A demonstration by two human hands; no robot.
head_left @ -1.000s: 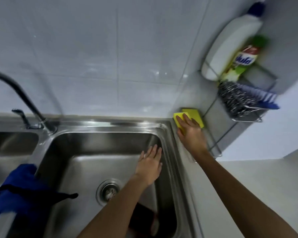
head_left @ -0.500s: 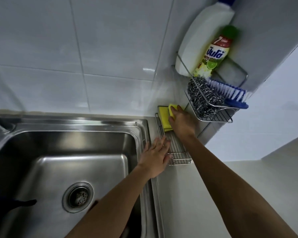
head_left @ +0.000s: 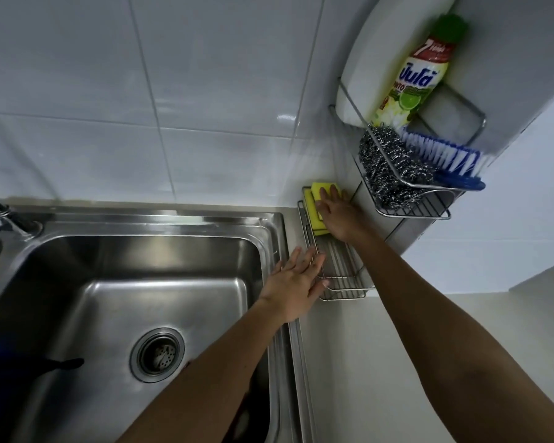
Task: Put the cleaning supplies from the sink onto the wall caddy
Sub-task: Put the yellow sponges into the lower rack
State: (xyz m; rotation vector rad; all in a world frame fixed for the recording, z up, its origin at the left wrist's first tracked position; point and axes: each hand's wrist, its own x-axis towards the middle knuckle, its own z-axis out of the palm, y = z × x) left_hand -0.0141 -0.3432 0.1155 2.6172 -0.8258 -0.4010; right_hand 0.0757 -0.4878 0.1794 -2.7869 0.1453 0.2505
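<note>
A yellow sponge (head_left: 316, 190) lies at the far end of the caddy's lower wire rack (head_left: 344, 284), against the tiled wall. My right hand (head_left: 339, 215) rests on top of it, fingers laid over the sponge. My left hand (head_left: 293, 282) is open and flat, fingertips touching the rack's left front corner beside the sink rim. The caddy's upper basket (head_left: 413, 214) holds steel wool (head_left: 387, 164), a blue-and-white brush (head_left: 445, 161), a green-capped dish soap bottle (head_left: 410, 87) and a white bottle (head_left: 375, 59).
The steel sink (head_left: 141, 266) with its drain (head_left: 157, 354) fills the left. The faucet base (head_left: 0, 212) stands at the far left. A dark blue cloth (head_left: 0, 362) hangs over the sink's left edge. Something dark lies in the basin, mostly hidden under my left forearm.
The view swung right toward the caddy. My right hand carried the sponge onto the lower rack. My left hand moved from over the basin to the rack's front corner.
</note>
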